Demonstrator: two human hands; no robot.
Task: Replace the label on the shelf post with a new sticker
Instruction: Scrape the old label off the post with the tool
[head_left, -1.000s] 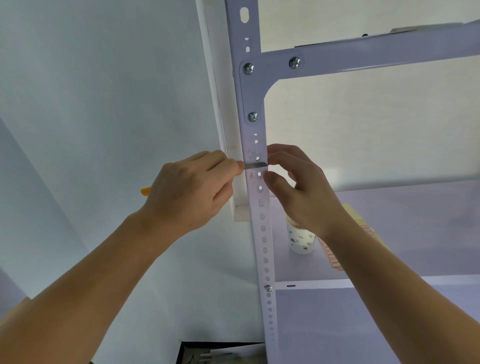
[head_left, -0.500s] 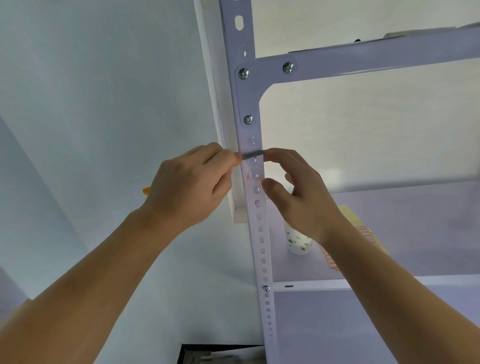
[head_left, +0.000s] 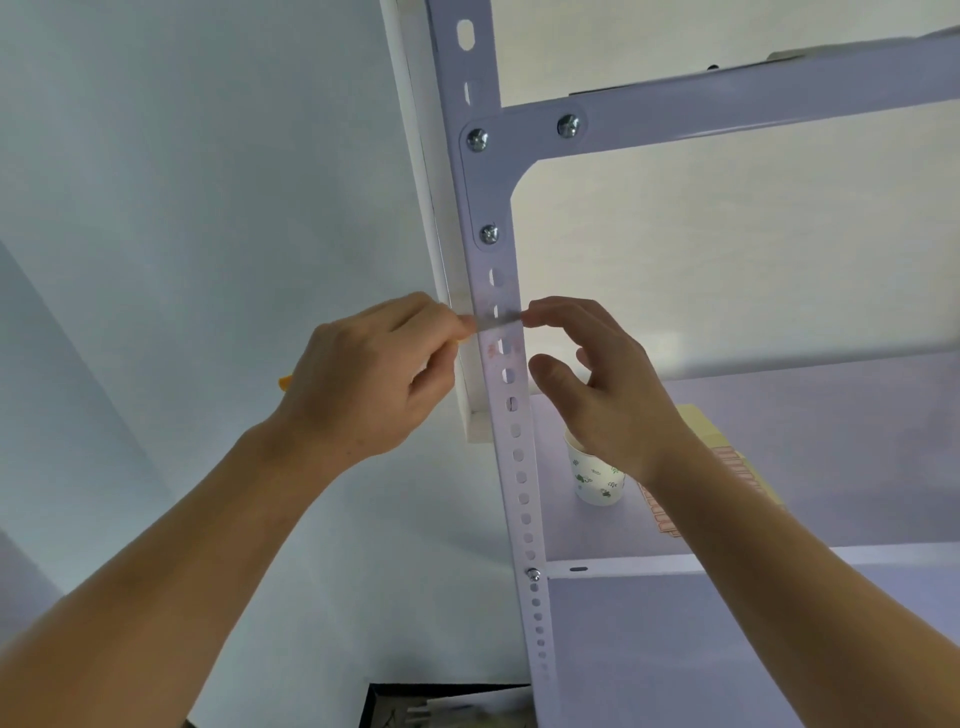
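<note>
Standing upright through the middle of the view, the tall white perforated metal shelf post (head_left: 506, 467) carries a lower white shelf board (head_left: 831, 457) to its right. The left hand (head_left: 363, 384) sits just left of the post, its fingers (head_left: 441, 325) curled and pinching the left end of a thin grey strip (head_left: 498, 323) that lies straight across the post's face. The right hand (head_left: 608, 395) is just right of the post, fingers loosely curved and spread; its index fingertip (head_left: 535, 316) touches the strip's right end, with the thumb apart below. A white paper cup with green print (head_left: 597, 480) stands on the shelf. Faint pink label residue (head_left: 493, 352) marks the post just under the strip. A small orange tip (head_left: 284, 383) shows behind the left hand.
</note>
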